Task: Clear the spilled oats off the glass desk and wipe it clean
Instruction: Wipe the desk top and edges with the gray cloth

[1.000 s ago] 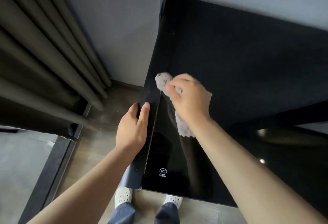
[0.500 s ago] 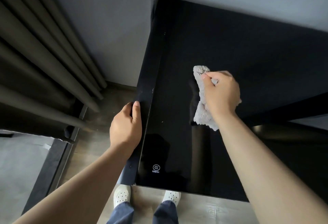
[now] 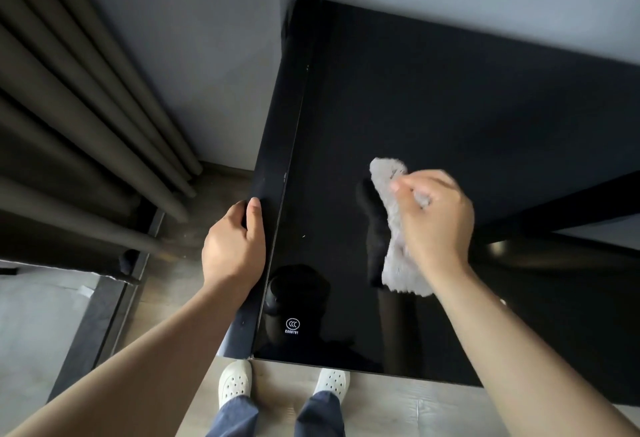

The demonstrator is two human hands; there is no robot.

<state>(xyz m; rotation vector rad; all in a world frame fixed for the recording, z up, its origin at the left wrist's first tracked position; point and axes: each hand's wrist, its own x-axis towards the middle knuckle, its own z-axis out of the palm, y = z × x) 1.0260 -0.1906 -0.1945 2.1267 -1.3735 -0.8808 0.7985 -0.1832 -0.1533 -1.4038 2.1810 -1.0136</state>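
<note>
The black glass desk [image 3: 433, 117] fills the right half of the view, its near left corner marked with a small white stamp. My right hand [image 3: 436, 218] grips a fluffy grey cloth [image 3: 394, 253] and presses it onto the glass near the desk's middle; the hand is motion-blurred. My left hand [image 3: 233, 246] grips the desk's left edge, thumb on top of the dark side strip. One or two tiny pale specks [image 3: 304, 236] lie on the glass between the hands. No pile of oats shows.
Dark curtains [image 3: 86, 107] hang at the left, close to the desk's side. A grey wall [image 3: 225, 38] runs behind. My feet in white shoes [image 3: 235, 383] stand on the wood floor at the desk's near edge.
My right hand has swept the cloth from the desk's left edge rightward to the middle of the glass. My left hand has stayed on the left edge.
</note>
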